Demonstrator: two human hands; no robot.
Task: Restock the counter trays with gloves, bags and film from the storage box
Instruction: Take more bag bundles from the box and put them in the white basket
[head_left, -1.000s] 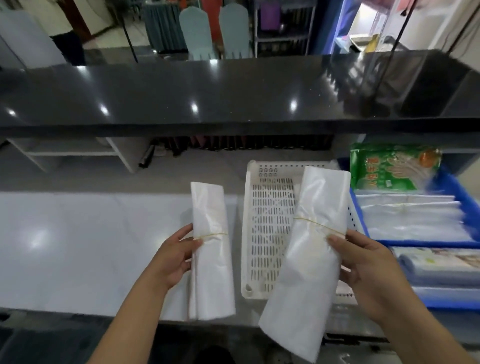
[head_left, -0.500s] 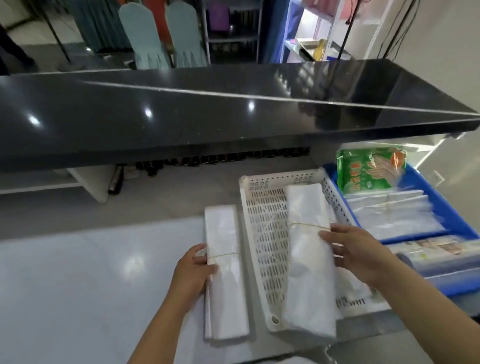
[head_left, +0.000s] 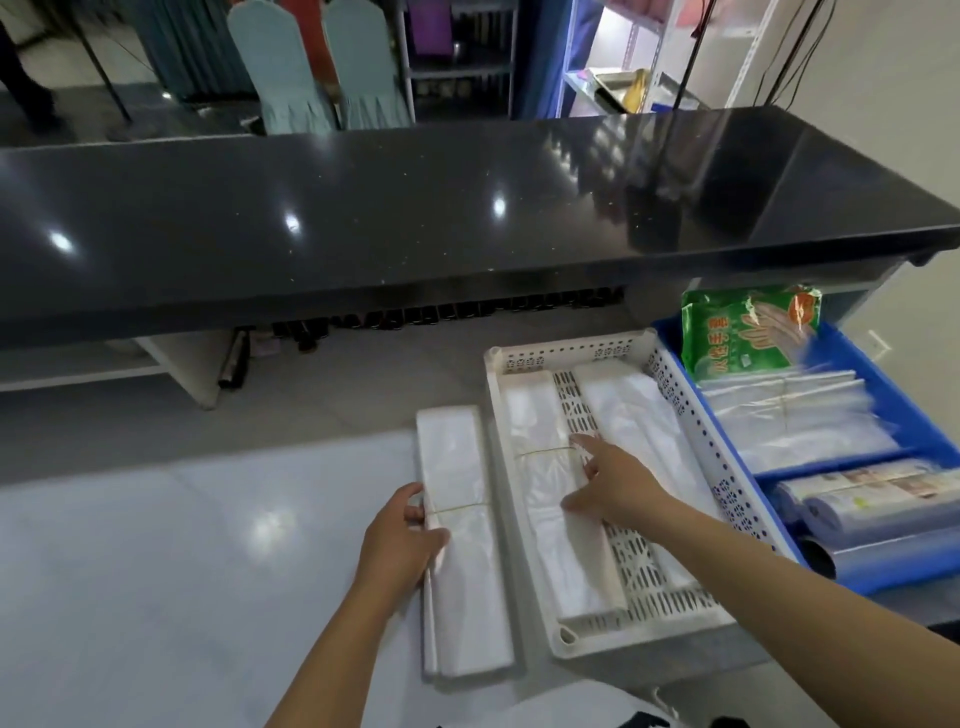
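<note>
Bag bundle (head_left: 558, 499) in white tray (head_left: 691, 431), long axis running away from the person.
Right hand (head_left: 613, 488) rests flat on it, grip apart; left hand (head_left: 400, 540) grip clamped on second bundle (head_left: 460, 545), parallel on the surface (head_left: 156, 545).

A pale, glossy tabletop (head_left: 156, 545) is seen beneath a dark raised ledge. A banded bundle of clear bags (head_left: 460, 540) is laid flat on it, just beside a white perforated tray (head_left: 691, 618). A blue storage box (head_left: 883, 395) is set against the tray's right side, at the tabletop's right end.
</note>
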